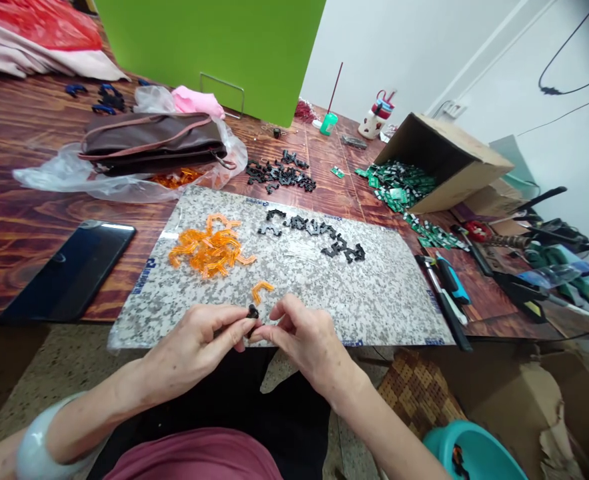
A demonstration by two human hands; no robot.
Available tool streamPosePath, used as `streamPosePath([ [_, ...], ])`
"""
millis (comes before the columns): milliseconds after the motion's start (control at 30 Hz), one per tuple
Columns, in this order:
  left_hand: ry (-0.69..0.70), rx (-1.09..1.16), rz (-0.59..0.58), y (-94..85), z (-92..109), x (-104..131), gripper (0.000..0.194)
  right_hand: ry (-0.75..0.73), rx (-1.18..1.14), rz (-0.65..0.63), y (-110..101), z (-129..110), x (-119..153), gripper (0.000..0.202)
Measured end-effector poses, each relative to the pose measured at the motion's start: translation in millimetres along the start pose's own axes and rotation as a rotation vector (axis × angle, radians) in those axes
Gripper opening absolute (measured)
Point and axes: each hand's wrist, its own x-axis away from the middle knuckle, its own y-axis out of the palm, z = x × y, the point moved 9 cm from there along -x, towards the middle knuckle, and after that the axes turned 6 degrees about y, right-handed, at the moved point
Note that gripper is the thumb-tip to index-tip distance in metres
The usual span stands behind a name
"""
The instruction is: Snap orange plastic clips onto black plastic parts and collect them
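Just above the near edge of a speckled grey stone-pattern board (374,307), my left hand (207,337) pinches a small black plastic piece (253,312). The fingers of my right hand (304,333) meet the lower end of that piece, thumb and forefinger together. A single orange curved piece (262,291) lies on the board right behind my fingertips. Farther left on the board rests a pile of translucent orange pieces (211,247). Small black bracket-like pieces (314,227) are strung out along the back of the board.
A dark phone (71,267) lies left of the board. Behind are a brown bag (154,141) on clear plastic and more black pieces (281,175). Small green circuit boards (399,187) spill from a cardboard box (444,160). Cutters (451,280) lie right; a teal bin (474,453) stands below.
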Motion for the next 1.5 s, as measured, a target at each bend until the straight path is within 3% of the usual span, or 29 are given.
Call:
streamPosePath([
  [100,-0.077,0.222,0.005,-1.2,-8,0,0.035,-0.174,0.057,0.172,-14,-11,2,0.044],
  [233,-0.191,0.429,0.065,0.8,-22,1,0.032,-0.188,0.036,0.309,-21,-9,9,0.043],
  [433,-0.260,0.436,0.175,-3.7,-28,1,0.034,-0.098,-0.063,0.298,-15,3,16,0.041],
  [833,-0.246,0.437,0.181,-1.7,-32,3,0.039,-0.044,-0.123,0.270,-10,6,17,0.025],
  [1000,-0.240,0.469,0.193,-0.8,-32,3,0.036,-0.088,-0.122,0.271,-10,-1,16,0.012],
  [1333,-0.380,0.826,0.128,11.9,-38,5,0.037,-0.229,-0.113,0.304,-15,-15,13,0.015],
  [1500,-0.379,0.872,0.242,6.8,-39,4,0.035,-0.306,0.043,0.376,-18,-27,16,0.010],
])
